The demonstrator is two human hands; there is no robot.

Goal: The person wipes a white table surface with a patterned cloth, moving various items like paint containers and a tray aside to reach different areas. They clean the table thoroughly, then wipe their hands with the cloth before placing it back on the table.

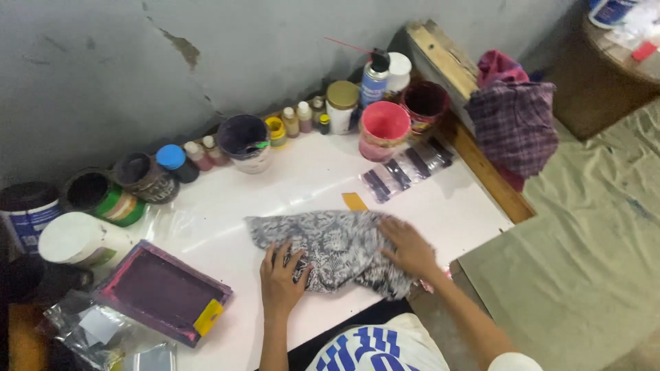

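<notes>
Along the left edge stood a dark-lidded tub (27,206), a white tub (77,240) and an open green-banded tin (103,198). Below these lay a pink-framed printing screen (161,292) with a yellow squeegee (208,317) at its near corner, and crumpled clear plastic bags (96,330) beside it. Farther along the wall were lined up a dark tin (143,177), a blue-capped jar (173,161), small dropper bottles (206,152) and a purple-stained ink tub (246,142).

Spread on the white tabletop (302,178), toward its near edge, lay a grey patterned cloth (330,247), crumpled, with its long axis running left to right and tilting slightly down toward the right; one end pointed at the printing screen, the other at the table's right edge. Pressed flat on its near-left part was the left hand (280,275), fingers spread, gripping nothing. Laid on the cloth's right part was the right hand (408,247), open and palm down, likewise clasping nothing. Just beyond the cloth's far edge peeked a small yellow card (355,201).

Farther right sat a pink tub (384,129), a spray can (375,79), a maroon tub (425,104) and a clear sheet with dark strips (405,168). Draped over a wooden board (443,58) hung a plaid cloth (515,124).
</notes>
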